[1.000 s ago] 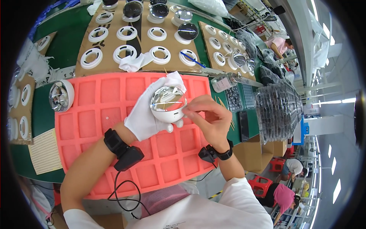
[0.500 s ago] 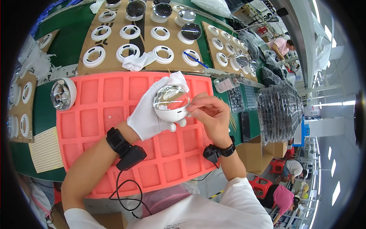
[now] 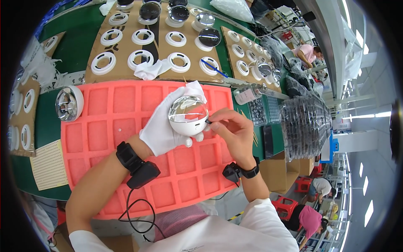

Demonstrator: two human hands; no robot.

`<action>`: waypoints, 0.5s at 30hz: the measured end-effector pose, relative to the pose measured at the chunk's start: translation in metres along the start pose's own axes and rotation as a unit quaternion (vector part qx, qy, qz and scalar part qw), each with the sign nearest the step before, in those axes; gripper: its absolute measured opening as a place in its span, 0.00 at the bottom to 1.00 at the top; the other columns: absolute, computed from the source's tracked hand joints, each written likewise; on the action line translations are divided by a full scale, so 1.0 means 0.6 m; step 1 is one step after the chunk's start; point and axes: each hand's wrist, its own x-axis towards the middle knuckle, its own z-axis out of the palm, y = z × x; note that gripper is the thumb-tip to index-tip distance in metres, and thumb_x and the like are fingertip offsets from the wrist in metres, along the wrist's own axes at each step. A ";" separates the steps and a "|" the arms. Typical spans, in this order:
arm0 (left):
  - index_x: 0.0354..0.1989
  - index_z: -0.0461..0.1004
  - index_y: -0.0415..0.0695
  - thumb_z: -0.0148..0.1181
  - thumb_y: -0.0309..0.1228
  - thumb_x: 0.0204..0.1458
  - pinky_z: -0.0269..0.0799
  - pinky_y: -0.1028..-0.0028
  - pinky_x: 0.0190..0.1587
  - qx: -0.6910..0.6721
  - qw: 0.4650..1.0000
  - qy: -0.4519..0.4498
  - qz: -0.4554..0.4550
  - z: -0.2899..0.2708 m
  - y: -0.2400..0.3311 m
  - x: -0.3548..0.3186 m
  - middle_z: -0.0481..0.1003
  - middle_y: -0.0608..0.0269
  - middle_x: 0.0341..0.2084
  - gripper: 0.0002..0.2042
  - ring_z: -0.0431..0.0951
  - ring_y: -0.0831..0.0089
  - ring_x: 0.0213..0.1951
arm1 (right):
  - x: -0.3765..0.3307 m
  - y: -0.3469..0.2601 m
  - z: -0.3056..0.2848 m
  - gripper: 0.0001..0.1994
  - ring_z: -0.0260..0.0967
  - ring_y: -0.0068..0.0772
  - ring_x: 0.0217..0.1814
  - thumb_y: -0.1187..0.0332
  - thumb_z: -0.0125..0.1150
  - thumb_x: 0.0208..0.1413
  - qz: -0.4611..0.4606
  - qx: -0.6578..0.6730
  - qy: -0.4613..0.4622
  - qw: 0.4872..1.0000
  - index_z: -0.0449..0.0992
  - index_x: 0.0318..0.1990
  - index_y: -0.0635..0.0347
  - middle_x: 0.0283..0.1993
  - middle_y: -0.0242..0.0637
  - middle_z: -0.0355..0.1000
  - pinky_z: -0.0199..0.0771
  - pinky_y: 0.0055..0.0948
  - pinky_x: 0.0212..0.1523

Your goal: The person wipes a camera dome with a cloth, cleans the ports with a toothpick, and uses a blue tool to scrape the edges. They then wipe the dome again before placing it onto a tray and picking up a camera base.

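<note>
The left hand point(image 3: 161, 129) cradled a domed ball point(image 3: 187, 116); the right hand point(image 3: 232, 128) pinched a dark piece point(image 3: 208, 122); a bottle point(image 3: 255, 89) bore a pale label point(image 3: 244, 97).

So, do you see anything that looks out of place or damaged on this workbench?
Two things: a blue stick lies slantwise across a white ring, and a crumpled white cloth overlaps another ring, which breaks the neat layout. The clear-domed ball in the left hand shows no obvious damage.

Green bench point(image 3: 47, 131), pink compartmented tray point(image 3: 161, 193), cardboard sheets point(image 3: 126, 47), clear bottle point(image 3: 246, 95), pale card point(image 3: 50, 166)
</note>
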 end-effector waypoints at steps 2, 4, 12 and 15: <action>0.56 0.70 0.49 0.41 0.56 0.66 0.77 0.66 0.18 -0.003 1.000 -0.014 -0.004 -0.002 -0.001 0.001 0.79 0.51 0.38 0.25 0.82 0.53 0.28 | -0.001 0.002 0.001 0.07 0.75 0.27 0.42 0.85 0.59 0.57 -0.030 -0.009 -0.005 0.999 0.78 0.42 0.69 0.44 0.41 0.76 0.78 0.25 0.38; 0.56 0.70 0.48 0.41 0.56 0.66 0.77 0.66 0.17 0.003 1.000 -0.013 -0.003 0.000 -0.002 0.001 0.79 0.50 0.38 0.25 0.82 0.53 0.28 | -0.002 0.004 -0.001 0.07 0.75 0.27 0.42 0.85 0.59 0.57 -0.034 -0.007 -0.012 0.999 0.77 0.42 0.69 0.44 0.41 0.75 0.78 0.25 0.38; 0.56 0.70 0.48 0.40 0.57 0.65 0.78 0.66 0.17 0.003 1.000 -0.021 -0.013 -0.001 -0.001 0.001 0.79 0.51 0.37 0.26 0.82 0.52 0.28 | 0.001 -0.002 -0.005 0.07 0.75 0.26 0.42 0.84 0.59 0.58 -0.026 -0.032 -0.035 0.999 0.76 0.43 0.70 0.45 0.41 0.74 0.79 0.25 0.39; 0.55 0.70 0.48 0.40 0.57 0.65 0.78 0.65 0.17 -0.002 1.000 -0.014 -0.028 -0.004 0.000 0.003 0.79 0.52 0.37 0.26 0.82 0.52 0.28 | 0.002 0.002 -0.010 0.07 0.74 0.26 0.43 0.84 0.60 0.58 -0.036 -0.051 -0.040 0.997 0.76 0.43 0.70 0.45 0.40 0.74 0.79 0.25 0.40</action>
